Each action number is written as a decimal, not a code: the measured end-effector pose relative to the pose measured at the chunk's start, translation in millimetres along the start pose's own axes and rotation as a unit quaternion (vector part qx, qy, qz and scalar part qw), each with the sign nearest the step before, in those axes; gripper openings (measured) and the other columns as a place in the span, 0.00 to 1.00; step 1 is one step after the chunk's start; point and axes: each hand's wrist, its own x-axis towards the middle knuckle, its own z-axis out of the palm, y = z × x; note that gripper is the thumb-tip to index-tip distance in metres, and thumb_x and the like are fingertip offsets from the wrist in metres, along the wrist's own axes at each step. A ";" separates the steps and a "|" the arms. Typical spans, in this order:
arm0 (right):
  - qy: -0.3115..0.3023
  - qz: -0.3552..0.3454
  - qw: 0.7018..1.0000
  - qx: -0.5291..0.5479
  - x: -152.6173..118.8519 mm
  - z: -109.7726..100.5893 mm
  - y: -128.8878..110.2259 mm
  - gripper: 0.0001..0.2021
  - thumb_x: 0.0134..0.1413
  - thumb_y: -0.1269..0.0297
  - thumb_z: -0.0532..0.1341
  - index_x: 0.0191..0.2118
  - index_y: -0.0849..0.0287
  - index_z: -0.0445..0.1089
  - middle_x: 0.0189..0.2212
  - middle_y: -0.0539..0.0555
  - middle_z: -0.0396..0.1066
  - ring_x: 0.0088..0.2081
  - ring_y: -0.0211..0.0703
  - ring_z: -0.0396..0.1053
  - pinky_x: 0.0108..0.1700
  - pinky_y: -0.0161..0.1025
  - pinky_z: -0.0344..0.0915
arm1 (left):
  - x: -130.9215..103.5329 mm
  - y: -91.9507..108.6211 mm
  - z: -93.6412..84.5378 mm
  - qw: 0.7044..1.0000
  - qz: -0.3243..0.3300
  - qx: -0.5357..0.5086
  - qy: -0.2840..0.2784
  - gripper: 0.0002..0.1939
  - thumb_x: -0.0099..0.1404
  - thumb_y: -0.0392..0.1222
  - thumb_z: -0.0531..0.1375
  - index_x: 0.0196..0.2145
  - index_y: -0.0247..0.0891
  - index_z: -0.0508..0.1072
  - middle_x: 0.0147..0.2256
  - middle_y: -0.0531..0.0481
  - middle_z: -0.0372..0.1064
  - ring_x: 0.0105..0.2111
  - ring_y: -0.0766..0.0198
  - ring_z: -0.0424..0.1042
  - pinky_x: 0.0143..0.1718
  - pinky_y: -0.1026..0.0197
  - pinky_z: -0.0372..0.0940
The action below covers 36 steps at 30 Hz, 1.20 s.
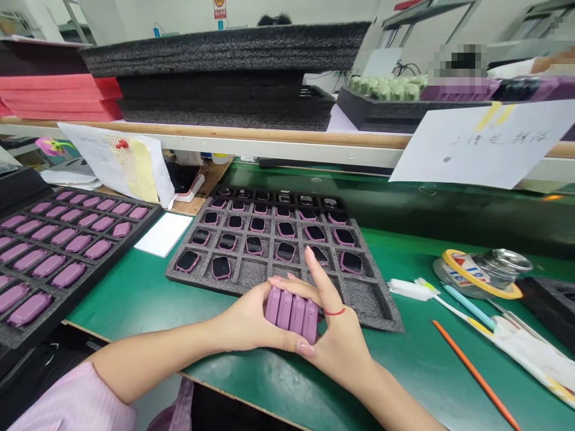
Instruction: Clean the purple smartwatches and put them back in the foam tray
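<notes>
Four purple watch cases (291, 314), side by side above green bench (157, 305), clamped between left hand (249, 317) and right hand (344, 335). Likely light, stiff, smooth enough for middle ones to slip; best squeezed at both row ends, off any glassy faces, probably scratch-prone.

A pale lilac sleeve (85, 398) with fine stripes ends near the left elbow — and a thin red ring (335, 312) circles a right hand (344, 338) finger.
</notes>
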 end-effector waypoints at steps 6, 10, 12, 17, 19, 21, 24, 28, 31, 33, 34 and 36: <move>-0.009 -0.089 0.995 -0.049 3.9 0.9 -0.4 0.49 0.58 0.63 0.66 0.73 0.46 0.31 0.59 0.58 0.70 0.55 0.52 0.74 0.60 0.54 0.70 | 0.2 4.1 2.8 0.998 0.051 -0.023 -0.034 0.18 0.54 0.40 0.71 0.42 0.36 0.76 0.42 0.47 0.71 0.46 0.57 0.71 0.52 0.55 0.65; -0.035 -0.149 0.983 -0.099 3.3 -1.6 -0.8 0.46 0.62 0.66 0.63 0.73 0.48 0.30 0.54 0.56 0.75 0.60 0.52 0.69 0.61 0.55 0.69 | -2.9 5.4 4.9 0.999 0.046 0.018 -0.007 0.17 0.53 0.41 0.73 0.39 0.34 0.78 0.38 0.47 0.75 0.43 0.56 0.73 0.51 0.55 0.67; -0.036 -0.147 0.984 -0.098 2.5 -5.0 -3.4 0.49 0.59 0.60 0.66 0.74 0.49 0.31 0.59 0.58 0.70 0.63 0.55 0.65 0.64 0.59 0.63 | -6.2 5.6 5.5 0.996 0.053 0.048 0.044 0.22 0.49 0.42 0.75 0.41 0.34 0.78 0.39 0.46 0.76 0.43 0.55 0.74 0.51 0.56 0.67; 0.008 -0.016 0.997 0.069 1.8 -13.6 -6.2 0.46 0.57 0.35 0.56 0.73 0.51 0.40 0.62 0.60 0.65 0.66 0.56 0.60 0.66 0.54 0.59 | -10.8 5.9 5.0 0.985 0.108 0.110 0.084 0.25 0.50 0.42 0.75 0.46 0.37 0.78 0.45 0.45 0.78 0.46 0.54 0.76 0.53 0.56 0.67; 0.033 0.048 0.988 0.143 2.7 -14.2 -2.6 0.36 0.63 0.37 0.49 0.71 0.49 0.47 0.58 0.58 0.68 0.63 0.52 0.63 0.66 0.52 0.60 | -10.5 5.6 5.0 0.982 0.121 0.120 0.082 0.25 0.50 0.42 0.75 0.46 0.37 0.79 0.44 0.45 0.79 0.45 0.54 0.77 0.52 0.56 0.68; 0.041 0.110 0.972 0.201 3.7 -13.0 2.0 0.33 0.65 0.38 0.46 0.69 0.48 0.51 0.55 0.57 0.70 0.61 0.50 0.66 0.65 0.51 0.61 | -10.1 4.8 5.1 0.978 0.145 0.127 0.082 0.25 0.49 0.42 0.75 0.46 0.37 0.79 0.44 0.45 0.79 0.44 0.55 0.78 0.51 0.56 0.69; 0.012 0.194 0.946 0.258 3.3 -9.9 6.1 0.34 0.64 0.36 0.45 0.68 0.49 0.52 0.55 0.59 0.70 0.58 0.51 0.69 0.61 0.51 0.65 | -10.2 2.4 5.0 0.968 0.189 0.148 0.076 0.25 0.50 0.41 0.75 0.46 0.39 0.78 0.44 0.46 0.80 0.45 0.56 0.78 0.52 0.57 0.69; -0.063 0.264 0.921 0.281 0.6 -5.7 2.9 0.40 0.59 0.31 0.49 0.68 0.50 0.51 0.60 0.61 0.67 0.59 0.55 0.68 0.60 0.53 0.66 | -10.1 -1.5 4.4 0.960 0.212 0.168 0.063 0.24 0.52 0.40 0.74 0.48 0.40 0.77 0.46 0.48 0.79 0.46 0.57 0.78 0.52 0.57 0.69; -0.069 0.254 0.926 0.271 1.2 -1.9 -2.3 0.48 0.47 0.31 0.62 0.67 0.54 0.54 0.61 0.62 0.66 0.61 0.57 0.67 0.61 0.52 0.66 | -8.0 -4.2 4.2 0.950 0.236 0.198 0.056 0.19 0.55 0.39 0.72 0.46 0.41 0.78 0.45 0.48 0.79 0.47 0.57 0.77 0.54 0.57 0.68; -0.049 0.244 0.934 0.255 2.2 0.8 -5.3 0.54 0.38 0.37 0.71 0.67 0.56 0.53 0.58 0.63 0.70 0.57 0.57 0.70 0.57 0.49 0.70 | -5.9 -6.4 3.5 0.938 0.274 0.210 0.041 0.15 0.60 0.40 0.69 0.46 0.41 0.79 0.47 0.47 0.78 0.50 0.56 0.75 0.57 0.55 0.66; -0.039 0.239 0.939 0.246 2.5 2.1 -6.5 0.56 0.35 0.41 0.74 0.68 0.56 0.52 0.56 0.63 0.71 0.55 0.56 0.73 0.55 0.48 0.72 | -5.0 -7.9 3.0 0.931 0.290 0.218 0.036 0.15 0.61 0.41 0.68 0.47 0.41 0.79 0.48 0.46 0.77 0.53 0.55 0.73 0.59 0.54 0.64; -0.008 0.217 0.951 0.220 2.0 4.5 -8.3 0.55 0.35 0.49 0.77 0.68 0.54 0.51 0.58 0.62 0.70 0.52 0.54 0.75 0.52 0.45 0.75 | -4.0 -11.2 1.7 0.922 0.300 0.244 0.034 0.17 0.63 0.42 0.66 0.49 0.43 0.78 0.53 0.44 0.72 0.60 0.52 0.65 0.62 0.52 0.61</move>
